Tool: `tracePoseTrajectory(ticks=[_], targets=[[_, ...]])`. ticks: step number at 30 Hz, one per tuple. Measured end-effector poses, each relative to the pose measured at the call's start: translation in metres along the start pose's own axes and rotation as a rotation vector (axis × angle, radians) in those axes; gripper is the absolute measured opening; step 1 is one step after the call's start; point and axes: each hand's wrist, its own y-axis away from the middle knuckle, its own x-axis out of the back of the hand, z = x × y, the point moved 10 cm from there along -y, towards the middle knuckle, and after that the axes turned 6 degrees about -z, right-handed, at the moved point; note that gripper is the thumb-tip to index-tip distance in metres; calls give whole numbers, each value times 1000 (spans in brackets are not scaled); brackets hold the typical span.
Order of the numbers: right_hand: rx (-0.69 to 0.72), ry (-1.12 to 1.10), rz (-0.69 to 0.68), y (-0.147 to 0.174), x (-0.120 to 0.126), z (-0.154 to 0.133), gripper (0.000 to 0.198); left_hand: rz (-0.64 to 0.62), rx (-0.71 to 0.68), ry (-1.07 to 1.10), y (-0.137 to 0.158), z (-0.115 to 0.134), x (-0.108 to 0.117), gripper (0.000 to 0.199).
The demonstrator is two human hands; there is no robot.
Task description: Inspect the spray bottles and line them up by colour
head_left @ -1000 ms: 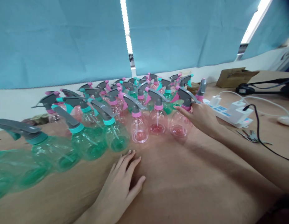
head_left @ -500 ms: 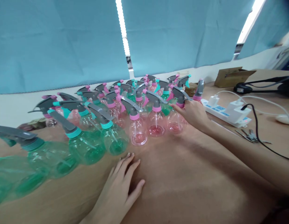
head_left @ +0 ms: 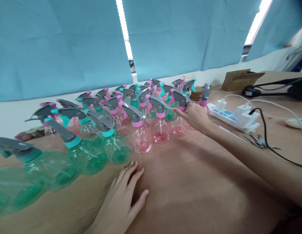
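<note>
On the table, my left hand (head_left: 120,198) rests palm down with its fingers spread. Its fingertips lie just in front of a green spray bottle (head_left: 118,149) and hold nothing. My right hand (head_left: 197,117) is at the neck of a pink spray bottle (head_left: 177,127) at the right end of the front row. The thumb crosses the front below the pink collar; the other fingers are mostly hidden behind the bottle. Immediately left of it stand another pink spray bottle (head_left: 161,130) and a third pink one (head_left: 141,139). Their trigger heads are grey.
Several more pink and green bottles stand behind and at left, including a large green one (head_left: 87,157). To the right lie a white power strip (head_left: 225,113), keys (head_left: 259,141), a black cable (head_left: 265,130), a cardboard box (head_left: 239,80) and a black headset (head_left: 251,91).
The pink bottle at my right hand has slid slightly left, closer to its neighbour, and the right hand moved with it. My left hand stays put; the view has shifted a little.
</note>
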Motion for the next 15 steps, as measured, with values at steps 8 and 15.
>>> tracePoseTrajectory(ticks=[8,15], targets=[[-1,-7,-37,16,5,-1,68,-5,9,-26,0,-1,-2,42],[-13,-63,-30,53,39,24,47,-3,10,-26,1,-1,1,42]])
